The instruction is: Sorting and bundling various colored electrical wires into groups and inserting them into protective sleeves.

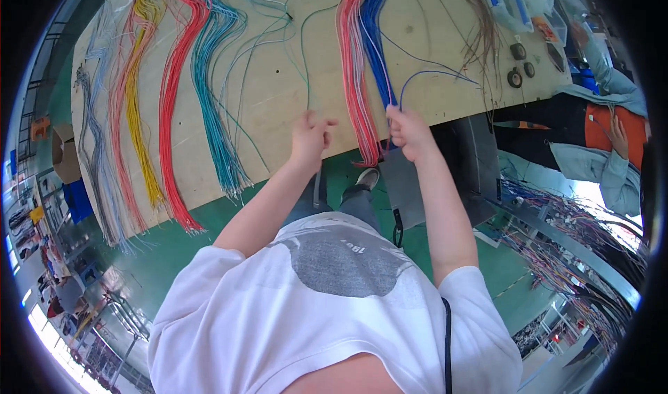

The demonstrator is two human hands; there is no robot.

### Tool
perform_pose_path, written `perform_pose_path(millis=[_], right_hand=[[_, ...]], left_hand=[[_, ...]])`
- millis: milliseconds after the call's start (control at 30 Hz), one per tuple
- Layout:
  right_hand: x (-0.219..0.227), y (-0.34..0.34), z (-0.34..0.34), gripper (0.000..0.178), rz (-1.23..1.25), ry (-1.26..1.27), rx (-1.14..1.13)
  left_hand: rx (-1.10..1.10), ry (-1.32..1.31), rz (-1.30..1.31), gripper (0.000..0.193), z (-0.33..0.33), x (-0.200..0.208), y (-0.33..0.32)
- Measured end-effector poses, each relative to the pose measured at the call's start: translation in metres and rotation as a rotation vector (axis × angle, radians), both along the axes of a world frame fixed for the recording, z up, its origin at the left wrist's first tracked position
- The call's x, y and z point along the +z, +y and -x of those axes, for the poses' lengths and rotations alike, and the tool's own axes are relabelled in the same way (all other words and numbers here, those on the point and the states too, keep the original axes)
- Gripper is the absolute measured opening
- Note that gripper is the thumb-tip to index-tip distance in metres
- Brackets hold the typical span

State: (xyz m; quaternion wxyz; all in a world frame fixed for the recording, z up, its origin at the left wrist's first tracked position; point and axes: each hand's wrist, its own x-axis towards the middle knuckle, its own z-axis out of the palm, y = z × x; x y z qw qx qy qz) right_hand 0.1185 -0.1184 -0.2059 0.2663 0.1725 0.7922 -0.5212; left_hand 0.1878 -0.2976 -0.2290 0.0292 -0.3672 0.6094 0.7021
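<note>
My left hand (pixel 311 140) is over the table's near edge with fingers apart; nothing shows in its grasp. A thin green wire (pixel 304 53) runs down to just above it. Between my two hands lies a bundle of pink-red wires (pixel 350 53), its lower ends hanging past the edge. My right hand (pixel 409 134) is closed in a pinch at the lower part of a blue wire bundle (pixel 376 32). A thin purple wire (pixel 387 67) runs down along this bundle to my fingers. Exactly which strands they grip is partly hidden.
Left on the wooden table (pixel 278 108) lie teal wires (pixel 203 53), red wires (pixel 170 81), yellow wires (pixel 132 95) and grey wires (pixel 97 143). Tape rolls (pixel 515 78) and brown wires (pixel 480 32) are at right. Another person's hand (pixel 617 135) and a loaded wire rack (pixel 557 227) are beyond.
</note>
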Motion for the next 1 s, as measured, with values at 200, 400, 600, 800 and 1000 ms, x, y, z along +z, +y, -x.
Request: perform_pose_path(millis=[200,400,600,800,1000], right_hand=[[0.071,-0.032,0.028,0.02,0.714,-0.171,-0.094],[0.083,-0.046,-0.005,0.019,0.64,-0.105,-0.166],[0.051,-0.051,-0.046,0.023,0.511,-0.047,0.287],[0.059,-0.057,-0.056,0.023,0.499,-0.325,0.379],[0.049,-0.058,-0.07,0.026,0.704,-0.448,0.189]], left_hand=[[-0.255,0.006,-0.604,0.016,0.016,0.063,0.042],[-0.274,0.124,-0.734,0.018,0.035,0.077,0.01],[-0.11,0.146,-0.719,0.018,0.054,0.081,-0.01],[-0.009,0.16,-0.777,0.019,0.075,0.062,-0.029],[-0.188,0.046,-0.619,0.019,0.07,0.069,-0.029]])
